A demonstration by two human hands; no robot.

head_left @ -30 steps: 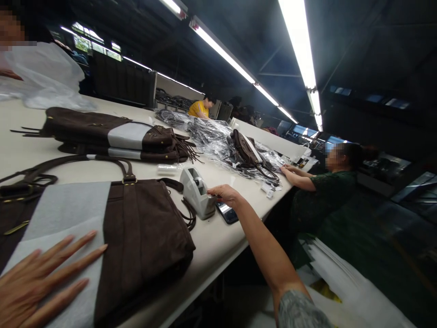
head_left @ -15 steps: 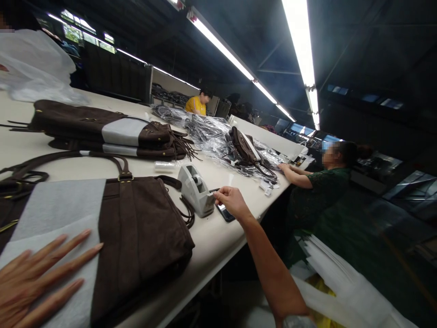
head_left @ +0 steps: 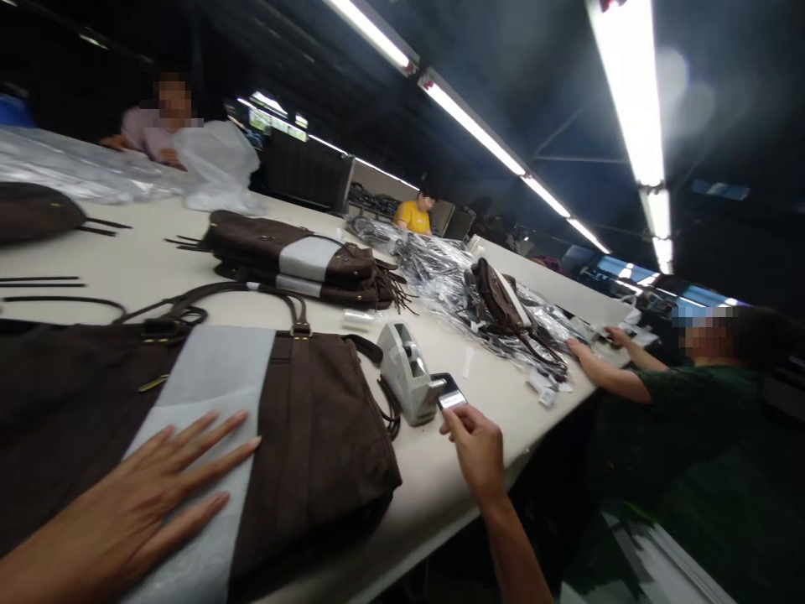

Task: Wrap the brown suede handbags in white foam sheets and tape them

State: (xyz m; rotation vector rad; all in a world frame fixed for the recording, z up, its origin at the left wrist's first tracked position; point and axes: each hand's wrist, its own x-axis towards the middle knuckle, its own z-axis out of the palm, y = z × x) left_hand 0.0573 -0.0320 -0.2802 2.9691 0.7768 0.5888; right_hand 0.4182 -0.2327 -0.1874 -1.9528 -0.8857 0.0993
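Observation:
My left hand (head_left: pixel 167 486) lies flat with fingers spread on a band of white tissue-like paper (head_left: pixel 220 361) wrapped around a dark brown handbag (head_left: pixel 314 428). The bag lies on its side, its handles (head_left: pixel 251 289) stretching toward the back. My right hand (head_left: pixel 476 445) is pinched, thumb against fingers, just in front of a grey tape dispenser (head_left: pixel 407 373). Anything thin between those fingertips is too small to make out. Just beyond them a phone (head_left: pixel 450 392) with a lit screen rests on the table, partly covered by my hand.
Stacked brown bags (head_left: pixel 295 256) with paper bands lie behind. A clear roll (head_left: pixel 358 319) sits by the dispenser. Plastic-wrapped goods (head_left: pixel 433 264) pile up farther back, with another brown bag (head_left: pixel 496 294) on them. Co-workers stand around the table (head_left: pixel 496 403), one in dark green (head_left: pixel 685 403) at right.
My right hand has come away from the dispenser's front edge toward me, still pinched. The view has swung left, showing more of the table. My left hand stays flat on the paper band.

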